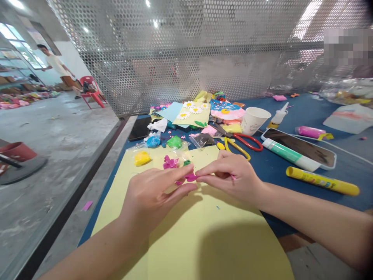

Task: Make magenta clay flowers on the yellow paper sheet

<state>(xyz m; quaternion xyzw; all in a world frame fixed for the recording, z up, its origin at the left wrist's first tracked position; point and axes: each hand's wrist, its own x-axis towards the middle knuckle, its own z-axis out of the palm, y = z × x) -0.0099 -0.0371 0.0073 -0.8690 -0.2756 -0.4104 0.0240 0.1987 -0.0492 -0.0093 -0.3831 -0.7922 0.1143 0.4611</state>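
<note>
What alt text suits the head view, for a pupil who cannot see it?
A right hand pinches magenta modelling clay above yellow paper, while a left hand brackets the clay with thumb and forefinger. Beyond are yellow clay, green clay, a daisy-decorated card, red-handled scissors and a white paper cup.

Clay piece (190, 177): between the fingers (214, 167). Sheet (175, 245): beneath them. Bagged clay (153, 140): just beyond. Scissors (231, 135): beyond, rightward. Paper cup (253, 121): behind scissors. Phone (303, 146): farther right.
</note>
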